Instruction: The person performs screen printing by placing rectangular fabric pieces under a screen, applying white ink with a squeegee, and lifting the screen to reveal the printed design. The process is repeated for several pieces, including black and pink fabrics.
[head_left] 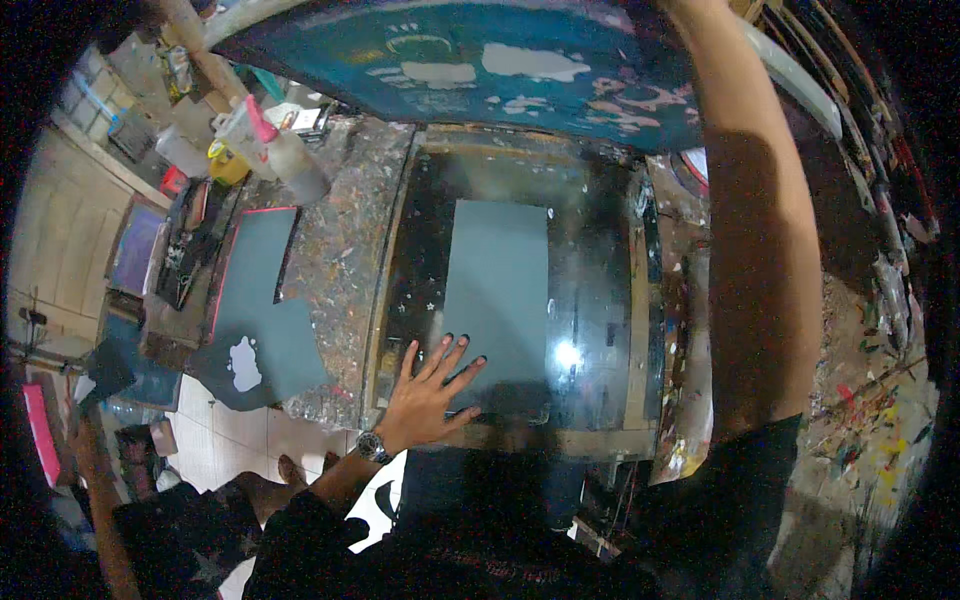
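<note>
My left hand (435,395) lies with spread fingers on the lower part of a grey rectangular sheet (500,250), resting on a dark, glossy printing board (597,230) with worn edges. Above it a blue-green mesh screen (620,55) with pale shapes is tilted up. My right arm reaches to the top of the picture beside that screen; the right hand (678,8) is mostly cut off and its fingers are hidden.
Grey pieces (255,260) lie on the paint-flecked bench (350,250) at left, near bottles (295,170) and a yellow container (228,165). A co-worker's hand (85,410) holds dark material at lower left. Paint-stained frames (880,240) stand at right.
</note>
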